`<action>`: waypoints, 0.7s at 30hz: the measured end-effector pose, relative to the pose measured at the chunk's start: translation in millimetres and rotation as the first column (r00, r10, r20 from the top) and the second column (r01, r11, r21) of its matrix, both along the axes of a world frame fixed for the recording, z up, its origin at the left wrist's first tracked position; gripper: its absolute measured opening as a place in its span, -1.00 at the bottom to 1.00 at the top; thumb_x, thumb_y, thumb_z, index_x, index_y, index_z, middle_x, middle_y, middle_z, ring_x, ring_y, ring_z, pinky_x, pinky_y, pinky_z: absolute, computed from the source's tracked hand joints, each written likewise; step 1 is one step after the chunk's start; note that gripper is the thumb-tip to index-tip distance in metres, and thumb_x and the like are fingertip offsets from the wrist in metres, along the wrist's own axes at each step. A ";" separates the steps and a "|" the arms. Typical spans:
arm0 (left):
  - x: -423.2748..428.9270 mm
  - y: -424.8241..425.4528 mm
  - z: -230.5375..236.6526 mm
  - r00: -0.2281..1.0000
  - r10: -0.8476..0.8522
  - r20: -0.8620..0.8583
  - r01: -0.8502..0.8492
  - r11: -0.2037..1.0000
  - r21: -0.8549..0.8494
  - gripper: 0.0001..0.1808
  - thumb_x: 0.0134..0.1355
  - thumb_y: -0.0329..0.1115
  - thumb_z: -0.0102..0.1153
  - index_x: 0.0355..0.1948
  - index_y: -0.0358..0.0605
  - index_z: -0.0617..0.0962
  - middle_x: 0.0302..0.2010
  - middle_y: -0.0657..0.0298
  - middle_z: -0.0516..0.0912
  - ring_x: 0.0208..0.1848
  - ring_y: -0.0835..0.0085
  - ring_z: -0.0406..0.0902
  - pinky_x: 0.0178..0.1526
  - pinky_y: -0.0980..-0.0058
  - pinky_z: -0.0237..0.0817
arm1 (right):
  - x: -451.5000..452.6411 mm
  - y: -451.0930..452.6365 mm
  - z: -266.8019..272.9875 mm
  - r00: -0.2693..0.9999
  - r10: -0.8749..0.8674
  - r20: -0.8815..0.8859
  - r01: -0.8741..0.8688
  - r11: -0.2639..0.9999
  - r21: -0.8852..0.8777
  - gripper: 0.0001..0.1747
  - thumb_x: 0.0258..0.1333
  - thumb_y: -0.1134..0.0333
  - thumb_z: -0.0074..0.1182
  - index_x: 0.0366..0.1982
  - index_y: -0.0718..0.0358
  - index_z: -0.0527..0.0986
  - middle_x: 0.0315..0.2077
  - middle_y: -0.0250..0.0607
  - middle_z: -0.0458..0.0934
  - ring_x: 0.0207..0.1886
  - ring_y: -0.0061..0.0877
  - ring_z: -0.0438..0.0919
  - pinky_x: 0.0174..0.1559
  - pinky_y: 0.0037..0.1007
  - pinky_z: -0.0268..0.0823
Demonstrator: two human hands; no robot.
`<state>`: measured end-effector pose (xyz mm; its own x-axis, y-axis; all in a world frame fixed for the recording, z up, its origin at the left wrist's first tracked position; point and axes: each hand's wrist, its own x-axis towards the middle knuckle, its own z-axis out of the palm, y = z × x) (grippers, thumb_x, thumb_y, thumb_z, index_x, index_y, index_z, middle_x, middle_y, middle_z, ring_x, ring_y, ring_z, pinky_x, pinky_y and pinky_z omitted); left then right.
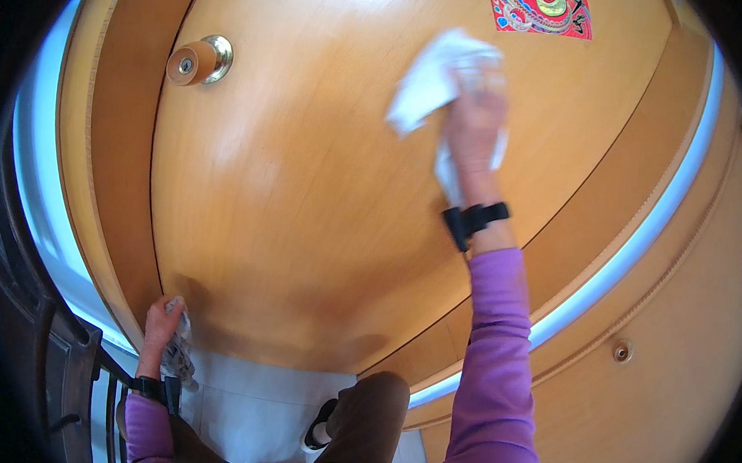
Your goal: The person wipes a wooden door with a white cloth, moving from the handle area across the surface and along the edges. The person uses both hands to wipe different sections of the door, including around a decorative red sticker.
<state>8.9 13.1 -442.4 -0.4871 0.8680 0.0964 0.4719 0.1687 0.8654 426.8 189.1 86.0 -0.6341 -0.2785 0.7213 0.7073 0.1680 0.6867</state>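
My right hand (477, 118), blurred by motion, presses a white cloth (428, 79) against the upper right part of a light-brown wooden door (298, 185). Part of that cloth hangs below the palm towards the wrist. Low on the left, my left hand (163, 322) grips a crumpled greyish cloth (181, 350) beside the door's edge. A round wooden knob (192, 63) with a keyhole and a shiny metal rose sits at the door's upper left. Above my right hand, a red printed decoration (545, 12) with writing is stuck to the door.
Wooden door frame (124, 127) runs along the left side. Dark furniture (49, 341) stands close to my left arm. Another wooden panel with a small round knob (623, 351) is at the right. Pale floor tiles (245, 406) lie below, with my shoe (319, 425) on them.
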 end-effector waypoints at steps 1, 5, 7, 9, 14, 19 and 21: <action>-1.0 -0.5 -0.8 1.000 0.013 -0.011 -0.013 1.000 -0.011 -0.48 0.25 -0.01 0.28 -0.01 -0.28 0.67 -0.13 -0.20 0.72 0.00 -0.12 0.67 0.06 0.14 0.47 | 22.2 4.3 27.4 0.987 0.032 -0.160 -0.023 0.998 0.057 -0.50 0.14 0.53 0.10 0.13 0.05 0.59 0.21 0.08 0.49 0.26 0.00 0.44 0.29 0.01 0.24; -0.7 -2.0 0.4 1.000 -0.004 0.026 0.003 1.000 0.011 -0.49 0.25 0.00 0.27 -0.03 -0.27 0.68 -0.13 -0.19 0.72 0.00 -0.12 0.67 0.05 0.13 0.47 | 70.1 10.7 88.7 0.854 0.083 -0.514 0.045 0.972 0.231 -0.53 0.09 0.51 0.14 0.10 0.22 0.57 0.19 0.22 0.42 0.19 0.06 0.45 0.25 -0.02 0.25; 2.9 -1.0 3.9 1.000 -0.009 0.020 0.008 1.000 0.010 -0.48 0.25 0.02 0.26 -0.03 -0.27 0.68 -0.13 -0.18 0.73 0.00 -0.12 0.67 0.05 0.13 0.47 | 57.2 12.1 81.5 0.814 0.104 -0.571 0.002 0.983 0.182 -0.59 0.10 0.52 0.13 0.04 0.29 0.58 0.18 0.24 0.40 0.16 0.03 0.48 0.23 -0.05 0.29; 8.0 0.7 8.2 0.999 -0.032 0.045 0.031 0.999 0.008 -0.47 0.26 0.03 0.26 -0.04 -0.28 0.68 -0.13 -0.18 0.73 0.00 -0.12 0.67 0.05 0.13 0.47 | 22.5 13.3 57.7 0.907 0.148 -0.394 -0.110 0.987 0.117 -0.55 0.09 0.45 0.16 0.08 0.22 0.57 0.21 0.13 0.40 0.23 0.00 0.43 0.27 0.00 0.25; 15.6 2.7 16.3 1.000 -0.028 0.007 0.028 1.000 0.012 -0.44 0.27 0.07 0.23 -0.02 -0.28 0.67 -0.13 -0.18 0.73 -0.01 -0.13 0.67 0.05 0.11 0.46 | -92.4 -2.4 -117.9 0.963 0.231 0.136 -0.191 0.948 -0.257 -0.44 0.01 0.31 0.22 0.14 0.04 0.57 0.25 -0.08 0.42 0.34 -0.07 0.37 0.32 0.19 0.19; 13.0 -2.1 25.1 0.999 0.012 0.032 -0.013 0.999 0.038 -0.42 0.26 0.09 0.23 0.01 -0.27 0.67 -0.13 -0.19 0.72 -0.01 -0.13 0.67 0.06 0.07 0.46 | -133.6 -30.6 -258.3 0.792 0.420 0.443 -0.185 0.856 -0.482 -0.56 0.10 0.27 0.17 0.07 0.04 0.59 0.22 -0.35 0.46 0.30 -0.26 0.41 0.31 -0.01 0.30; 12.9 -4.8 30.8 0.997 0.016 0.073 -0.019 0.999 0.032 -0.41 0.26 0.09 0.24 0.00 -0.27 0.67 -0.12 -0.20 0.72 -0.01 -0.12 0.67 0.07 0.08 0.46 | -132.1 -35.6 -258.7 0.715 0.266 0.646 -0.009 0.928 -0.373 -0.53 0.12 0.26 0.14 0.11 0.07 0.56 0.23 -0.35 0.46 0.33 -0.28 0.39 0.31 -0.02 0.30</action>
